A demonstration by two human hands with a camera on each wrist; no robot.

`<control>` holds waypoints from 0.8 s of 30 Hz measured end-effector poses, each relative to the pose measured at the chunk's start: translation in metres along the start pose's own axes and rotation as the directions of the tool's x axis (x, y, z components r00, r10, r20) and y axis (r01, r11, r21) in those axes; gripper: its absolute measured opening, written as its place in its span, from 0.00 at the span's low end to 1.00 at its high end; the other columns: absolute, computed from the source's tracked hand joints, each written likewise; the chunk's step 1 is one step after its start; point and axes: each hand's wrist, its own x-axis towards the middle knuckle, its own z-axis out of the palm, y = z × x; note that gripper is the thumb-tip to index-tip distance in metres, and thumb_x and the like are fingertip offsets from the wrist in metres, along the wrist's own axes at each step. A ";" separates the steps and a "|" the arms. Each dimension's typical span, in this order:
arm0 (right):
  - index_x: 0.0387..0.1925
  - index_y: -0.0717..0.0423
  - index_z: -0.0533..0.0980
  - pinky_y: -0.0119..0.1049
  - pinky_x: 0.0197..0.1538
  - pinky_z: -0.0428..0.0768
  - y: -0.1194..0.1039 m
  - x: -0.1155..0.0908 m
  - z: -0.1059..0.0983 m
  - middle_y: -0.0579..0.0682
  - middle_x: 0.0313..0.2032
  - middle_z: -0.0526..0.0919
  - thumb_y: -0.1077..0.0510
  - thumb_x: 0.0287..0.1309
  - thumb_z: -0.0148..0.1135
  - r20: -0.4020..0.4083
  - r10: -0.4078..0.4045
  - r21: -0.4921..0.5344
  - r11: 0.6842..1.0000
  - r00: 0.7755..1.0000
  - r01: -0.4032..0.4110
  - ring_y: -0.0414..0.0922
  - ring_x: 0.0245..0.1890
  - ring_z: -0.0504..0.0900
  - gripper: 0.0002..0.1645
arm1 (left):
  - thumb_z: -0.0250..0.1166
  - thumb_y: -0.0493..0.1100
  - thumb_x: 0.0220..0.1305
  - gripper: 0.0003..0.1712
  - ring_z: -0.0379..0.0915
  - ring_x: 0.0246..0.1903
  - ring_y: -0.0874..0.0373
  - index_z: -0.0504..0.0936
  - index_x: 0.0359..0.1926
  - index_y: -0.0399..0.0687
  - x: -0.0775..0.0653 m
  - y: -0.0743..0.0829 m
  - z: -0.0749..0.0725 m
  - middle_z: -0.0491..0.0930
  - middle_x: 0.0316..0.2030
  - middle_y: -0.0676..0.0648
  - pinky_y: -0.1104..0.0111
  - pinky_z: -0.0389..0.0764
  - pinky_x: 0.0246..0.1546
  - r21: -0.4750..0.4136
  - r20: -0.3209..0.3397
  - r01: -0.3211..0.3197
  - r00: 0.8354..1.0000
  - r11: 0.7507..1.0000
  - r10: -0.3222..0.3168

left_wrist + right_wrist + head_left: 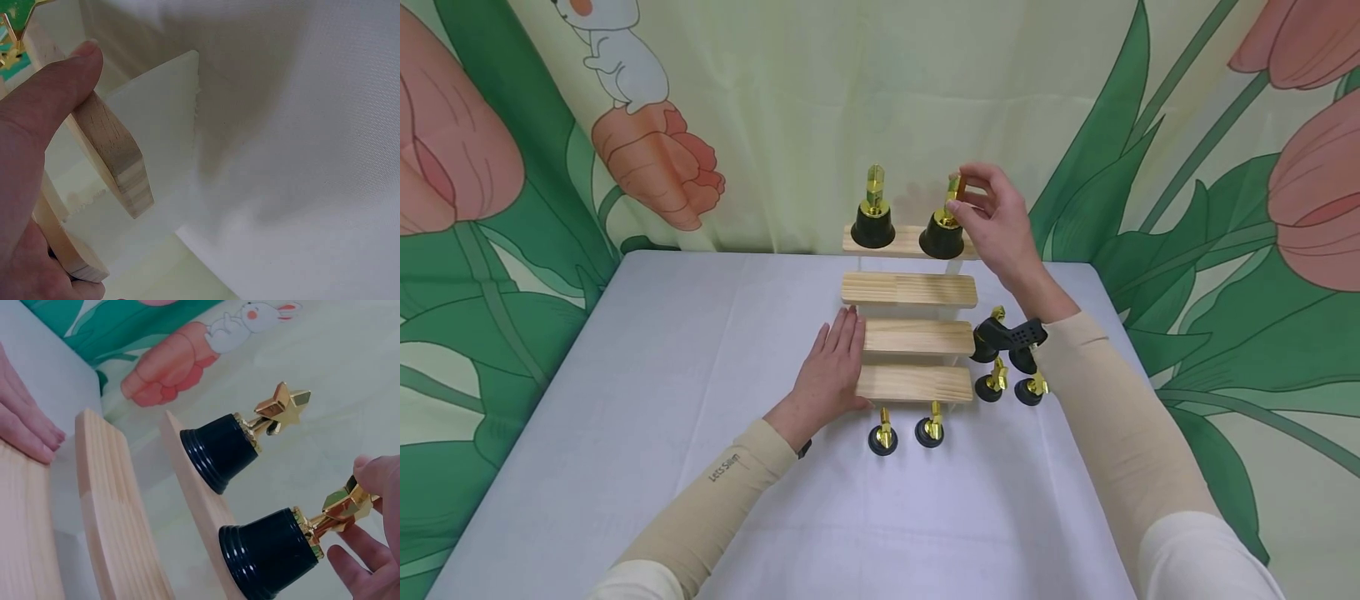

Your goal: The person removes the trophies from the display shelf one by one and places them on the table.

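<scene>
In the head view a stepped rack of pale wooden boards (913, 336) stands on the table. On its top board are two gold star trophies with black bases. My right hand (996, 221) pinches the star of the right-hand trophy (942, 240), whose black base (269, 553) sits at the board in the right wrist view. Beside it the other trophy (872, 227) stands upright, untouched. My left hand (829, 367) rests with straight fingers along the left ends of the lower boards; its thumb (75, 75) lies across one board in the left wrist view.
Two small trophies, one a front-left trophy (883, 438) and one a front-right trophy (930, 431), stand before the rack. Several more, including a small trophy (990, 386), stand to its right, partly behind the black wrist strap (1011, 335). A printed curtain (790, 125) hangs behind the white-covered table (700, 333).
</scene>
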 end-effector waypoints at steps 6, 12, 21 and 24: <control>0.65 0.53 0.67 0.36 0.67 0.74 0.001 -0.002 0.000 0.51 0.61 0.75 0.63 0.66 0.61 -0.010 -0.016 -0.013 1.000 1.000 0.016 0.47 0.64 0.75 0.27 | 0.80 0.67 0.38 0.81 0.35 0.78 0.40 0.41 0.76 0.29 0.000 -0.001 0.001 0.39 0.77 0.30 0.50 0.49 0.77 0.003 0.003 0.000 1.000 1.000 0.000; 0.64 0.54 0.68 0.36 0.67 0.73 0.002 -0.003 -0.002 0.51 0.61 0.76 0.63 0.66 0.61 -0.041 -0.026 -0.022 0.999 0.999 0.025 0.46 0.63 0.76 0.27 | 0.80 0.67 0.38 0.81 0.35 0.78 0.40 0.41 0.76 0.29 0.001 0.000 0.001 0.39 0.77 0.30 0.50 0.49 0.77 0.003 0.010 0.002 1.000 1.000 -0.002; 0.64 0.54 0.69 0.36 0.67 0.74 0.001 -0.007 -0.008 0.53 0.60 0.77 0.63 0.66 0.61 -0.065 -0.038 -0.022 0.999 0.997 0.036 0.46 0.62 0.76 0.26 | 0.80 0.67 0.38 0.81 0.34 0.78 0.40 0.40 0.76 0.29 0.002 0.000 0.000 0.38 0.77 0.31 0.50 0.48 0.77 -0.005 0.019 0.008 1.000 1.000 -0.008; 0.64 0.54 0.69 0.36 0.67 0.74 0.000 -0.008 -0.010 0.52 0.60 0.77 0.62 0.66 0.61 -0.070 -0.041 -0.029 0.999 0.997 0.039 0.46 0.62 0.76 0.26 | 0.80 0.67 0.38 0.81 0.33 0.78 0.40 0.40 0.76 0.29 0.001 0.000 0.000 0.37 0.77 0.31 0.50 0.47 0.77 -0.010 0.023 0.011 1.000 1.000 -0.011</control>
